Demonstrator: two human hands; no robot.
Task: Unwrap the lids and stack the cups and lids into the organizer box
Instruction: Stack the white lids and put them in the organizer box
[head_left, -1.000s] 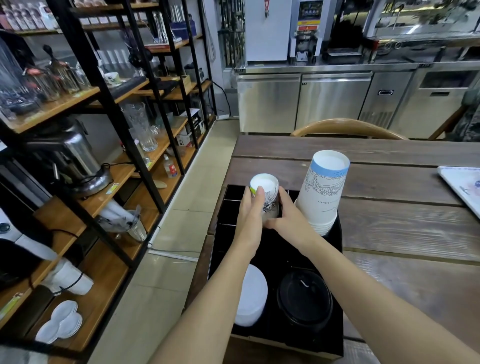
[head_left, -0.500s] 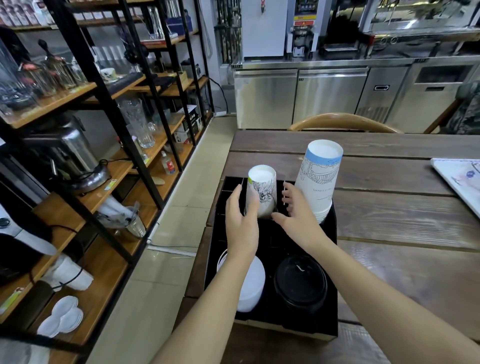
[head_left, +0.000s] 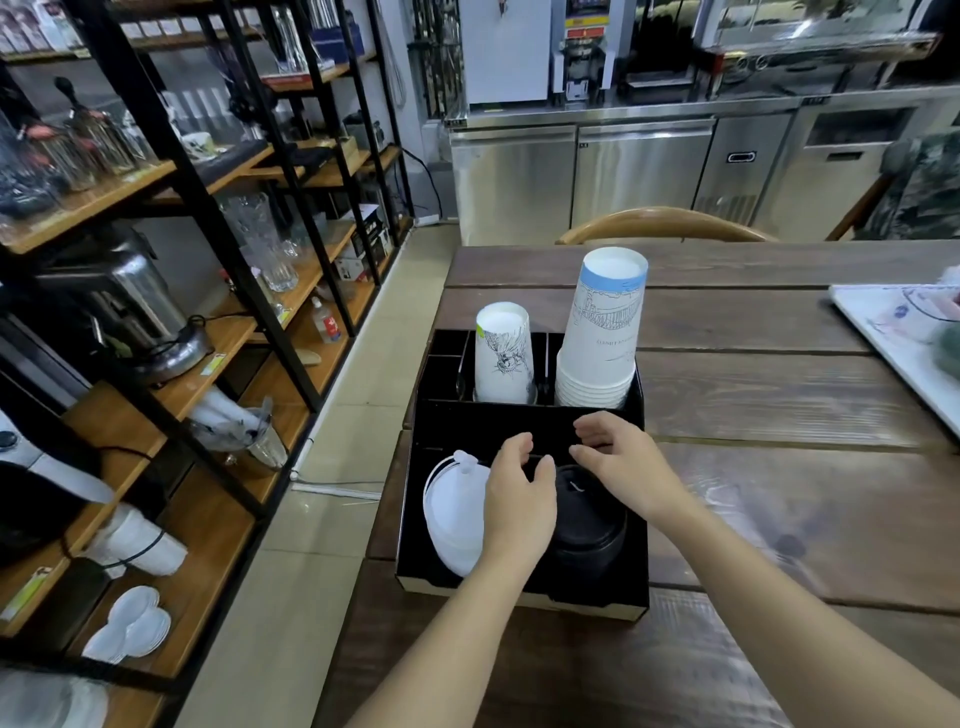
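Centrally in the frame, nothing is gripped: left hand (head_left: 519, 493) and right hand (head_left: 621, 460) are held open above the black lids (head_left: 587, 525) in the organizer box (head_left: 519, 592).

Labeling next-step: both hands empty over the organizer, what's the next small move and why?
Probably lower both hands onto the black lid stack to seat it. They hover open around it; the small cups, tall cups and white lids already sit in the organizer box.
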